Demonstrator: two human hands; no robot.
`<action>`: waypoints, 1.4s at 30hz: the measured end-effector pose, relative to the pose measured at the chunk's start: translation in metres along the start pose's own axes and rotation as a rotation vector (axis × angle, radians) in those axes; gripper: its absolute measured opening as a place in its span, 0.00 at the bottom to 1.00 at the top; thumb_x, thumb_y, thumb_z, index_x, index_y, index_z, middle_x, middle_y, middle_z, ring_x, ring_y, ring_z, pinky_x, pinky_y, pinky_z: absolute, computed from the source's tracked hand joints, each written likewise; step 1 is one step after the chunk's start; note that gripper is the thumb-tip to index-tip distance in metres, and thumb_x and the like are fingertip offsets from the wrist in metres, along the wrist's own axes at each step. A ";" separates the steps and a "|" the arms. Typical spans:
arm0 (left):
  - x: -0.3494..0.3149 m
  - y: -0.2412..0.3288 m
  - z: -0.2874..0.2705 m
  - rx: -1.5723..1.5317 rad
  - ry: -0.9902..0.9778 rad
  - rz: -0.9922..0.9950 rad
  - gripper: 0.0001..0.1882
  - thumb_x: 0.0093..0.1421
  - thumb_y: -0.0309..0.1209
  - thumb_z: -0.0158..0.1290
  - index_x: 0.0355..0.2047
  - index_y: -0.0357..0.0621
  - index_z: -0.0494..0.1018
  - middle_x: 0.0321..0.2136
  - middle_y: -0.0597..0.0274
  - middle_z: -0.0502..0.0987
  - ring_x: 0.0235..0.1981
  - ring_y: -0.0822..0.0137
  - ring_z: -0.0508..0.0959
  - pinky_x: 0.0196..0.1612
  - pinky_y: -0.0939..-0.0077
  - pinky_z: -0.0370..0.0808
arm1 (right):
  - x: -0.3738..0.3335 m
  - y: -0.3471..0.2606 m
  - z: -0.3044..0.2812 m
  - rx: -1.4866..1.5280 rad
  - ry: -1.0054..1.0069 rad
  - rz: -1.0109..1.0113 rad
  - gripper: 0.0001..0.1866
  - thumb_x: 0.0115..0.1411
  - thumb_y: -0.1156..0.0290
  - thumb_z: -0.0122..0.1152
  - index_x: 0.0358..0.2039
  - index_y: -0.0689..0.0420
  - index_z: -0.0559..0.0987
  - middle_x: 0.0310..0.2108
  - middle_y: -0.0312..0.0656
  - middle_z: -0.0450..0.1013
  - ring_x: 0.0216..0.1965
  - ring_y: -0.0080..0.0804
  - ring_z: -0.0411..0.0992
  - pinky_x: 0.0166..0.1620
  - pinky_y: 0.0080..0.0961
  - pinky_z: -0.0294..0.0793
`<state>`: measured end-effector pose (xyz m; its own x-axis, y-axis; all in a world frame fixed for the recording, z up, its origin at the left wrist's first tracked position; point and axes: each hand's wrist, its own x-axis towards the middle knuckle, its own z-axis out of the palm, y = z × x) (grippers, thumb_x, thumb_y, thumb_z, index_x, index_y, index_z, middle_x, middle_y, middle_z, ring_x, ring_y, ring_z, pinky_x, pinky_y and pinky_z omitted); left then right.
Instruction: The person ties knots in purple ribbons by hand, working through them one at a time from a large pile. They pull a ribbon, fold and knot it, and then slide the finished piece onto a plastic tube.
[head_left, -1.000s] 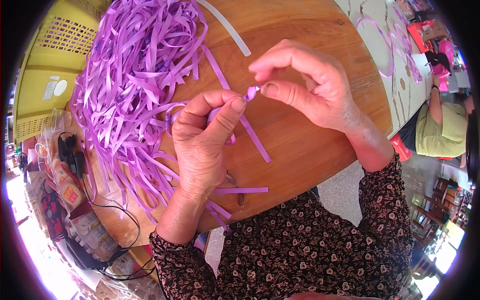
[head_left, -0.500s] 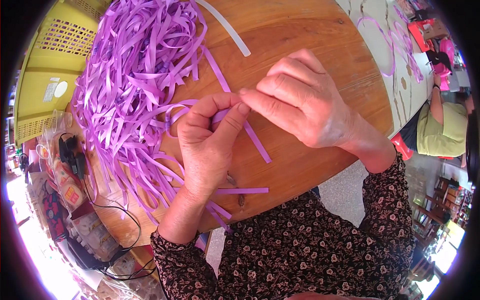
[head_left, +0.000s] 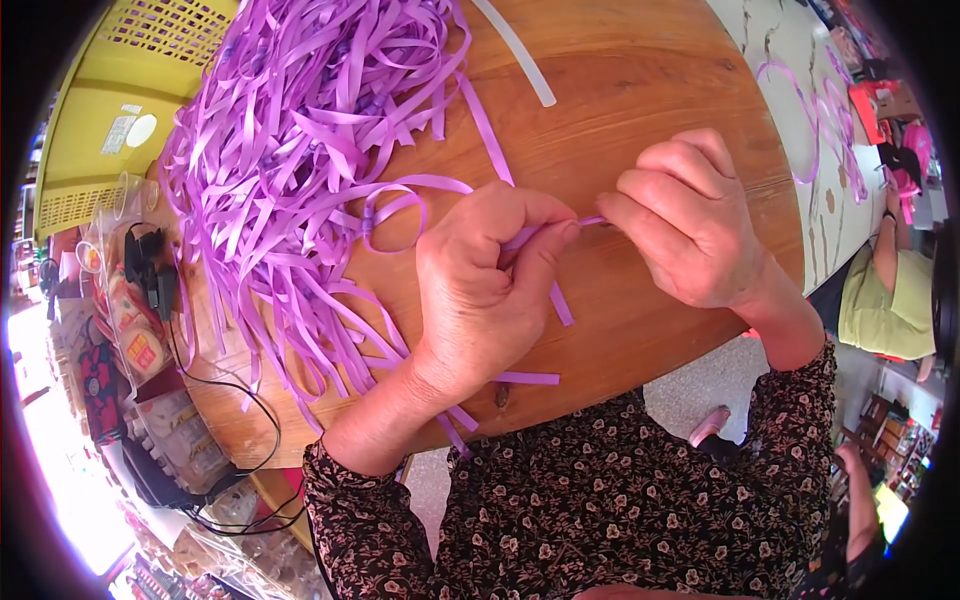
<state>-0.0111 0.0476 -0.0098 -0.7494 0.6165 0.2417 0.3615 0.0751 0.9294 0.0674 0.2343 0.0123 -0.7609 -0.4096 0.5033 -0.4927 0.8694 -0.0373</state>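
My left hand [head_left: 488, 275] pinches a purple ribbon [head_left: 590, 221] between thumb and bent forefinger. A short narrow length of it runs across to my right hand [head_left: 690, 225], whose fingertips are closed on its end. Both hands are above the wooden table [head_left: 660, 70], near its front edge. On the left lies a big tangled heap of purple ribbons [head_left: 310, 160], many with small darker knots or bands. One loop [head_left: 425, 225] from the heap curls beside my left hand. Ribbon inside my left palm is mostly hidden.
A translucent white strip [head_left: 522, 58] lies at the back. Yellow-green crates [head_left: 110, 110] stand at the left, with clear containers and a black cable [head_left: 272, 425] below. More purple ribbon [head_left: 815, 120] lies on a white table at right. A person in green [head_left: 885, 305] is beyond.
My hands have moved apart a little, so a short stretch of ribbon shows between them. The whole view has shifted, and the heap now appears farther right.
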 end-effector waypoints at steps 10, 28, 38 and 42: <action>-0.003 0.011 -0.001 0.060 -0.025 0.085 0.04 0.52 0.18 0.58 0.27 0.40 0.75 0.20 0.71 0.71 0.21 0.82 0.66 0.22 0.87 0.61 | -0.010 0.004 -0.009 -0.003 0.080 -0.081 0.16 0.33 0.74 0.58 0.27 0.66 0.79 0.25 0.40 0.69 0.28 0.34 0.66 0.31 0.33 0.67; 0.010 0.007 -0.027 0.020 -0.123 0.092 0.07 0.52 0.23 0.59 0.32 0.38 0.75 0.20 0.65 0.71 0.20 0.75 0.69 0.24 0.80 0.66 | -0.061 0.073 -0.050 0.889 0.691 0.829 0.07 0.63 0.76 0.49 0.36 0.65 0.75 0.33 0.38 0.69 0.37 0.28 0.65 0.45 0.23 0.64; 0.018 0.014 -0.063 -0.209 0.004 -0.230 0.09 0.54 0.20 0.58 0.37 0.36 0.76 0.26 0.73 0.73 0.25 0.85 0.67 0.29 0.92 0.63 | -0.080 0.123 -0.067 0.832 0.816 0.823 0.11 0.63 0.75 0.51 0.42 0.66 0.75 0.35 0.39 0.72 0.38 0.25 0.68 0.46 0.22 0.66; 0.019 0.013 -0.061 -0.235 0.038 -0.205 0.09 0.55 0.20 0.57 0.38 0.36 0.76 0.25 0.71 0.75 0.22 0.84 0.65 0.26 0.91 0.62 | -0.071 0.129 -0.061 0.678 0.842 0.883 0.12 0.61 0.76 0.53 0.45 0.65 0.75 0.36 0.38 0.73 0.40 0.25 0.69 0.47 0.22 0.67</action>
<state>-0.0544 0.0121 0.0234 -0.8153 0.5770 0.0487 0.0658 0.0088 0.9978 0.0838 0.3921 0.0249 -0.5635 0.6948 0.4468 -0.2788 0.3492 -0.8946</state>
